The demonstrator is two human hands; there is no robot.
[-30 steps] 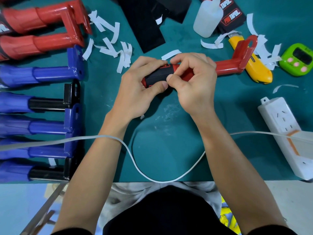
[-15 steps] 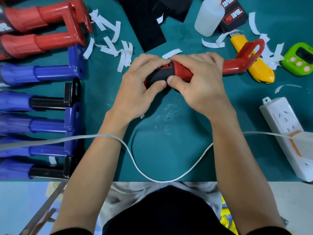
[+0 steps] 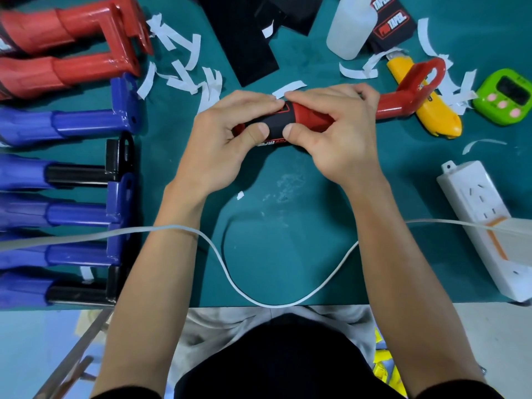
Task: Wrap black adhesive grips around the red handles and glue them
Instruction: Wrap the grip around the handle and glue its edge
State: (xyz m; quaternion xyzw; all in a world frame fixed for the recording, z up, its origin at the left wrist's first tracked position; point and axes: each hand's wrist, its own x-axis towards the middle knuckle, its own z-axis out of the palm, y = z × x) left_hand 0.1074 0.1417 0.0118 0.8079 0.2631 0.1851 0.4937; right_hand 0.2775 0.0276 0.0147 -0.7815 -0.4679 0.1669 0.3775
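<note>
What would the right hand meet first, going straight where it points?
Probably the white paper strip just beyond the right hand on the red handle, then the black sheet; depth is unclear.

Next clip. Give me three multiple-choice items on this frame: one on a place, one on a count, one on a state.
1. Where is the green timer?
A. at the left edge
B. at the near edge
C. at the right, past the yellow knife

2. How many red handles lie at the top left?
A. one
B. two
C. four

3. The handle with the black grip is:
A. held in both hands
B. lying untouched
C. held in one hand only

Key:
1 C: the timer sits by the right edge, right of the knife.
2 B: two lie side by side there.
3 A: the left hand and the right hand both curl round it.
</note>
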